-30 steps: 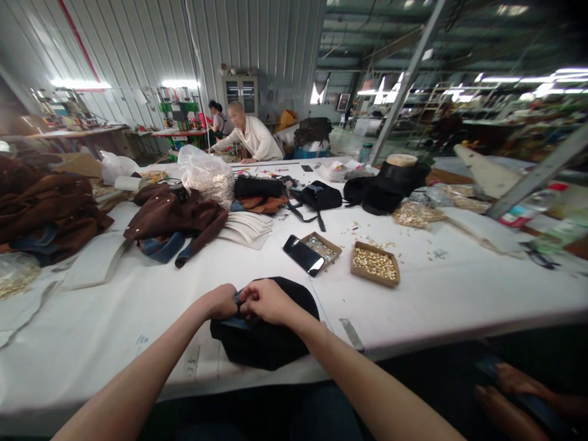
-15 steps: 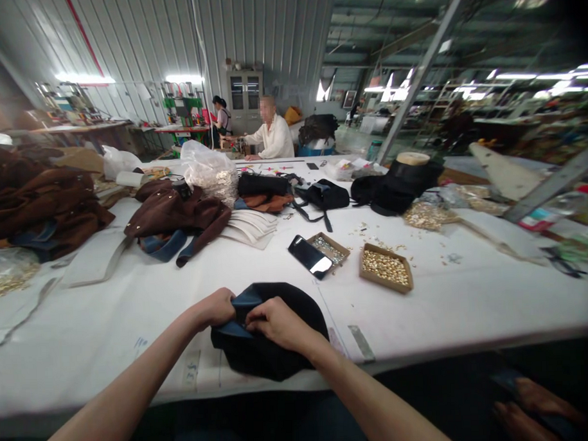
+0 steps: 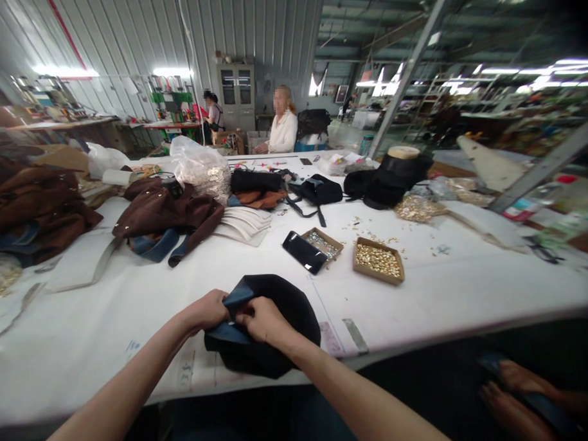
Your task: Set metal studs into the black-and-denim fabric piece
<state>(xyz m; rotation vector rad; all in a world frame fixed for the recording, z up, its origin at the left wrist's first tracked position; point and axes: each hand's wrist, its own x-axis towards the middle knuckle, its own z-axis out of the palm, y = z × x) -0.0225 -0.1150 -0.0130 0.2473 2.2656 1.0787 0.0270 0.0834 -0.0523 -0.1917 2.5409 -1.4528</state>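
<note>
A black bag (image 3: 292,310) with blue lining (image 3: 239,296) lies bunched near the table's front edge, its opening turned toward the left. My left hand (image 3: 214,309) is closed on the left rim of that opening, fingers partly hidden by the fabric. Within the opening, my right hand (image 3: 263,318) is closed in a pinch against the lining. What its fingertips hold is too small and covered to make out. Just beyond the bag are a cardboard tray of gold-coloured studs (image 3: 377,261) and a smaller tray of silvery fasteners (image 3: 326,242), partly overlapped by a phone (image 3: 305,252).
Brown bags (image 3: 168,215) and a clear sack of small parts (image 3: 203,169) stand on the left and middle of the white table (image 3: 147,309). More black bags (image 3: 389,178) lie at the back right. A co-worker (image 3: 284,127) is behind the table. Someone's feet (image 3: 522,392) show at lower right.
The view has shifted slightly, moving the table things left in the picture. The right fingers have shifted a little within the bag's opening. The co-worker behind the table now sits more upright.
</note>
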